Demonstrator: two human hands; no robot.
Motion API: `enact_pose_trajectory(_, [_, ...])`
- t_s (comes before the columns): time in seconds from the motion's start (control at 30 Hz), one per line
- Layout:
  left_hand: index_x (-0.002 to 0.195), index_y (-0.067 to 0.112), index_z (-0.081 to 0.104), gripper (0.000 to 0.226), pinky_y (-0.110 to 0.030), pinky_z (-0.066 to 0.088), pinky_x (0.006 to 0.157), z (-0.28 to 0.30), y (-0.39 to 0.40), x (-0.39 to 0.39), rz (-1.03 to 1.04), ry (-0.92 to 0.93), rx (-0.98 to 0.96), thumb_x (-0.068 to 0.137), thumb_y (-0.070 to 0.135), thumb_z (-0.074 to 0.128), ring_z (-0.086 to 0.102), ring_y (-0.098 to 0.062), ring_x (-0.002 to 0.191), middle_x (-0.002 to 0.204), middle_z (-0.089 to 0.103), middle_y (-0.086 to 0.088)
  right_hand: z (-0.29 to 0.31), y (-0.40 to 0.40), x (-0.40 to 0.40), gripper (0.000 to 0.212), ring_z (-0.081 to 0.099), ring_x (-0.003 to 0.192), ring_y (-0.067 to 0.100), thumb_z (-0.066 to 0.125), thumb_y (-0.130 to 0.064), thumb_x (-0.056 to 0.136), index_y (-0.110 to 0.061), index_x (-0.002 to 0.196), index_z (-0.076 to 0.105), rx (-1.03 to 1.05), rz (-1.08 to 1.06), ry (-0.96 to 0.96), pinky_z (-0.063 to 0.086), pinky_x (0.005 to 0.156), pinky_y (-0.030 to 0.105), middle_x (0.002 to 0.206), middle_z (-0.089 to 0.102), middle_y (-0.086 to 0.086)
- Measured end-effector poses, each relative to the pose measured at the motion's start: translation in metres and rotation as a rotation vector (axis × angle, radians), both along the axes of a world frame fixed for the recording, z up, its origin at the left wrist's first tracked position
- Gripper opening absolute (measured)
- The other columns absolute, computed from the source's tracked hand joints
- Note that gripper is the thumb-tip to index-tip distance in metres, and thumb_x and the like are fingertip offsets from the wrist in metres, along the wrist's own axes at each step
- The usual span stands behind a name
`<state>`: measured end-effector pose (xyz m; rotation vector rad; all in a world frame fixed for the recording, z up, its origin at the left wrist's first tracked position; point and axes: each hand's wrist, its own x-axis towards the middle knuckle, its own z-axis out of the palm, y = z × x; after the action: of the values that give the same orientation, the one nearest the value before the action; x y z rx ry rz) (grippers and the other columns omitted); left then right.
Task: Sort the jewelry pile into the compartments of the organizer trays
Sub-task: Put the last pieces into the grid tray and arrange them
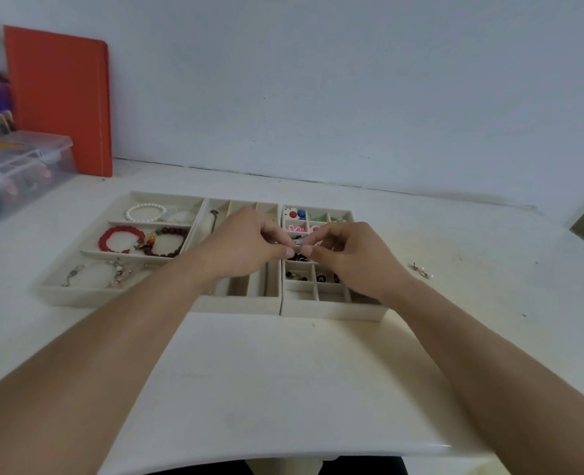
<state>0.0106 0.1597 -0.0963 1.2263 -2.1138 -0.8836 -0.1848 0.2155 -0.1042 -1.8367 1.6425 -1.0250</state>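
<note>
Both hands met over the right tray (pixel 331 311): left hand (pixel 246 246) and right hand (pixel 348 255) each pinched one tiny piece (pixel 298 247), hovering directly above its small middle compartments, equally near.

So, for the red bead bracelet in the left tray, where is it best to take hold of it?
Probably pinch the near arc of the red bead bracelet, coming from above. It lies flat as an open ring, so a finger fits inside; its right side lies close to the brown bead bracelet.
</note>
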Motion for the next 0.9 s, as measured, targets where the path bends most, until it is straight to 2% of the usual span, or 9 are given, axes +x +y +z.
enact_pose_trajectory(0.07, [0.083,0.027,0.081,0.006,-0.016,0.037,0.06,-0.004,-0.003,-0.001,0.011,-0.017,0.003,0.082,0.022,0.082,0.053,0.009,0.053,0.052,0.06,0.023,-0.006,-0.001,0.006,0.006,0.042,0.048,0.003,0.074,-0.03,0.089,-0.024,0.087,0.077,-0.025,-0.03,-0.038,0.034,0.055,0.018,0.054,0.052,-0.015])
enact_pose_trajectory(0.23, [0.085,0.027,0.082,0.006,-0.011,0.035,0.055,-0.005,-0.004,0.0,0.015,-0.031,-0.005,0.083,0.021,0.081,0.05,0.009,0.049,0.051,0.06,0.021,-0.002,0.003,0.007,0.004,0.047,0.046,0.0,0.075,-0.023,0.089,-0.02,0.089,0.078,-0.012,-0.017,-0.055,0.033,0.052,0.008,0.054,0.058,-0.024])
enact_pose_trajectory(0.33, [0.087,0.027,0.082,0.008,-0.014,0.04,0.061,-0.003,-0.003,0.0,-0.001,-0.043,-0.006,0.083,0.021,0.08,0.057,0.006,0.06,0.063,0.069,0.017,0.004,0.006,0.005,0.007,0.052,0.049,-0.002,0.075,-0.014,0.086,-0.02,0.086,0.078,-0.014,0.019,-0.026,0.038,0.055,0.01,0.061,0.066,-0.02])
enact_pose_trajectory(0.4, [0.089,0.027,0.082,0.008,-0.02,0.049,0.072,-0.001,-0.002,0.001,0.013,-0.035,0.006,0.083,0.023,0.08,0.066,-0.005,0.077,0.078,0.075,0.008,0.01,0.007,0.002,0.006,0.059,0.058,-0.002,0.077,-0.014,0.083,-0.019,0.083,0.075,0.01,0.066,-0.011,0.043,0.06,0.012,0.071,0.072,-0.012])
enact_pose_trajectory(0.5, [0.089,0.029,0.081,0.007,-0.018,0.049,0.08,0.001,0.0,0.0,0.031,-0.009,0.006,0.083,0.025,0.081,0.067,-0.003,0.088,0.088,0.075,0.011,0.014,0.011,-0.003,0.01,0.064,0.062,0.008,0.077,-0.013,0.083,-0.018,0.084,0.068,0.074,0.149,0.024,0.05,0.066,0.023,0.073,0.075,-0.005])
enact_pose_trajectory(0.6, [0.091,0.029,0.081,0.008,-0.014,0.046,0.081,0.001,-0.001,0.0,0.044,0.018,-0.007,0.083,0.028,0.081,0.067,0.0,0.09,0.091,0.074,0.015,0.014,0.014,-0.002,0.01,0.068,0.071,0.028,0.075,-0.012,0.086,-0.02,0.086,0.069,0.112,0.193,0.062,0.054,0.065,0.041,0.078,0.077,-0.009])
enact_pose_trajectory(0.7, [0.093,0.027,0.081,0.009,-0.011,0.046,0.08,0.001,-0.002,-0.001,0.064,0.039,-0.011,0.084,0.027,0.079,0.067,0.001,0.091,0.091,0.074,0.015,0.013,0.014,0.002,0.009,0.066,0.066,0.009,0.082,-0.013,0.083,-0.017,0.084,0.074,0.091,0.234,0.073,0.048,0.061,0.024,0.079,0.076,-0.005])
enact_pose_trajectory(0.83, [0.096,0.025,0.081,0.011,-0.006,0.044,0.078,0.0,-0.004,0.0,0.071,0.068,-0.004,0.086,0.026,0.078,0.067,0.002,0.093,0.093,0.075,0.014,0.01,0.014,0.005,0.008,0.064,0.067,0.017,0.083,-0.02,0.081,-0.021,0.084,0.075,0.097,0.243,0.106,0.052,0.067,0.031,0.079,0.075,-0.001])
enact_pose_trajectory(0.9, [0.094,0.025,0.082,0.009,-0.008,0.046,0.08,0.0,-0.005,0.0,0.08,0.09,-0.001,0.085,0.027,0.079,0.068,0.001,0.091,0.091,0.076,0.014,0.01,0.014,0.005,0.008,0.066,0.067,0.014,0.081,-0.016,0.083,-0.019,0.084,0.074,0.116,0.256,0.101,0.054,0.07,0.031,0.079,0.075,-0.002])
